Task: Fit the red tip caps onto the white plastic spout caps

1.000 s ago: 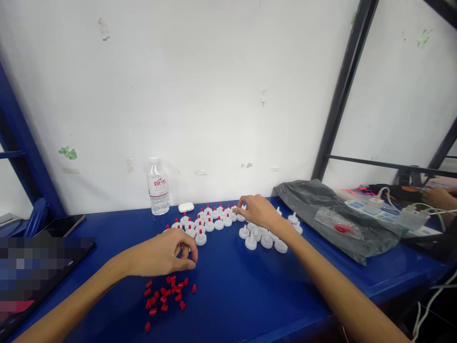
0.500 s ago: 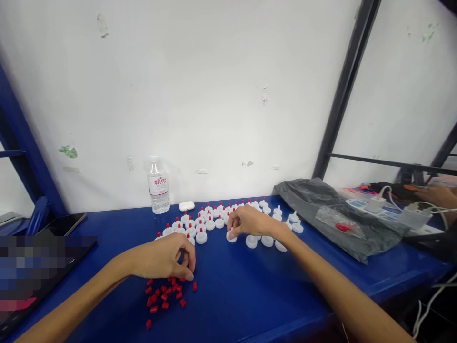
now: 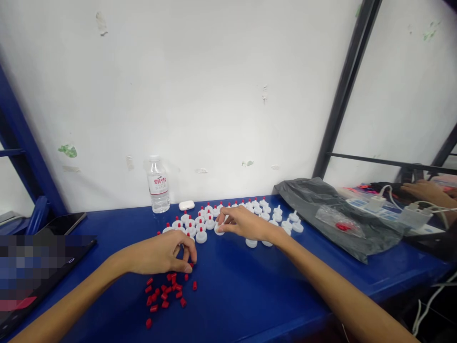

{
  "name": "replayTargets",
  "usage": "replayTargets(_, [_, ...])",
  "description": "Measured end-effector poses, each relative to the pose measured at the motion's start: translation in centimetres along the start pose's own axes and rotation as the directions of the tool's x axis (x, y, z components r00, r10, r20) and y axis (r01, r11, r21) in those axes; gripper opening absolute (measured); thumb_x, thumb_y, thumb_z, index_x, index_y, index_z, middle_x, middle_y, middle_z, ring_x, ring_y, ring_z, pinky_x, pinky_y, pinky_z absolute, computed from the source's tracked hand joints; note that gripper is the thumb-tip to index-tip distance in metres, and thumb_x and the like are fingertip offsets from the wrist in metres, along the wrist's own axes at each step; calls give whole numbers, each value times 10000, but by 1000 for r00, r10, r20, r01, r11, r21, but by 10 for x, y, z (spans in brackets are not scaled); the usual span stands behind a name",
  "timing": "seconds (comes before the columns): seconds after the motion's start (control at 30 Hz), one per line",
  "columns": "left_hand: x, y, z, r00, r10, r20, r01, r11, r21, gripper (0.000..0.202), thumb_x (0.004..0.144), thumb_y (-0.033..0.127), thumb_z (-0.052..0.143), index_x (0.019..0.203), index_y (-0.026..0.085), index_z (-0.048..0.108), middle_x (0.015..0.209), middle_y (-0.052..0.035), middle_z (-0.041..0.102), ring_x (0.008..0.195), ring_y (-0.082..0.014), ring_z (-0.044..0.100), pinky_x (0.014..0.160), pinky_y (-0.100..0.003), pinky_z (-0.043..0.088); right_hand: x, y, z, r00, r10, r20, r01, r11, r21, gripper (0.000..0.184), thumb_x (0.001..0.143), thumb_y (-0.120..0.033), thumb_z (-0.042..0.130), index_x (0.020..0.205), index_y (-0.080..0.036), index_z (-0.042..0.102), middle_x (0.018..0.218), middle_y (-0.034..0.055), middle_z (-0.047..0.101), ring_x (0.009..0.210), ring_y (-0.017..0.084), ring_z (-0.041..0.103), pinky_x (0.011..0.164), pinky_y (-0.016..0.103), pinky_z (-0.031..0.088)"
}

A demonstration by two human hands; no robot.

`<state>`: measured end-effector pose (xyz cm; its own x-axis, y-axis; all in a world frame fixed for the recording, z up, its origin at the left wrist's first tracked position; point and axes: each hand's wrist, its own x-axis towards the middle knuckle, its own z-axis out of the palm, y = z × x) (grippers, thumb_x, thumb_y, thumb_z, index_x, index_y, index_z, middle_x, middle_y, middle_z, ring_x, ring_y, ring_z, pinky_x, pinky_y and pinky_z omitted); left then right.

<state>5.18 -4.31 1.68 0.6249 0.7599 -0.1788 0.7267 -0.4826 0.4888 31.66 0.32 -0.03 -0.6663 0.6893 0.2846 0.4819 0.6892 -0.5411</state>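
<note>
My left hand (image 3: pixel 166 251) is closed in a pinch, with a small red tip cap (image 3: pixel 192 265) showing between thumb and fingers. Below it, several loose red tip caps (image 3: pixel 168 289) lie scattered on the blue table (image 3: pixel 228 295). Farther right, my right hand (image 3: pixel 244 222) has thumb and fingers around a white nozzle cap (image 3: pixel 219 230) standing among the others; its top is partly hidden by the fingers. Several white nozzle caps with red tips (image 3: pixel 201 236) stand in rows behind and between my hands. Others with bare white spouts (image 3: pixel 293 217) stand at the right.
A clear water bottle (image 3: pixel 158 186) and a small white case (image 3: pixel 186 205) stand by the wall. On the right lie a grey plastic bag (image 3: pixel 310 200) and a clear pouch with red bits. A dark device (image 3: pixel 46 276) lies at the left; another person's hand (image 3: pixel 423 190) is far right.
My right hand has moved left, with its fingers round a white nozzle cap. My left hand has shifted slightly up, and a red tip cap now shows in its pinch.
</note>
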Motion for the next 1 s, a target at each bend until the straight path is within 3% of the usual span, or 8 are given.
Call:
replayTargets(0.17, [3, 0, 5, 996, 54, -70, -55, 998, -14, 150, 830, 343, 648, 872, 240, 748, 821, 14, 669, 710, -145, 551, 618, -217, 409, 0, -10, 6, 993, -115, 1, 114, 986, -124, 192, 890, -394, 696, 914, -205, 672, 823, -6, 686, 751, 146, 623, 661, 232, 417])
replayTargets(0.4, [11, 4, 10, 962, 18, -274, -57, 989, -137, 232, 938, 378, 525, 975, 220, 691, 616, 59, 613, 467, -103, 544, 536, -220, 400, -1, -13, 14, 988, -148, 47, 155, 962, -223, 433, 821, -575, 708, 1067, -224, 641, 872, -2, 690, 746, 151, 609, 657, 231, 389])
replayTargets(0.53, [17, 4, 18, 916, 109, -387, -121, 993, -5, 202, 924, 359, 577, 1016, 253, 721, 722, 42, 690, 542, -107, 571, 595, -224, 417, -3, -19, 17, 985, -167, 52, 174, 934, -312, 443, 828, -625, 667, 1002, -219, 630, 848, -3, 682, 713, 150, 603, 645, 236, 359])
replayTargets(0.77, [23, 1, 30, 892, 153, -425, -129, 988, 85, 179, 910, 347, 601, 946, 235, 736, 825, 10, 728, 639, -132, 595, 613, -229, 419, -4, -20, 22, 983, -184, 12, 178, 926, -332, 425, 840, -627, 652, 957, -226, 575, 764, -37, 634, 627, 127, 534, 600, 228, 309])
replayTargets(1.0, [23, 4, 31, 852, 130, -507, -97, 991, 90, 213, 919, 350, 576, 963, 237, 751, 912, -3, 765, 664, -146, 612, 643, -248, 426, -4, -15, 22, 975, -222, -12, 213, 948, -238, 389, 849, -559, 673, 1016, -222, 579, 904, -5, 657, 767, 152, 586, 693, 241, 395])
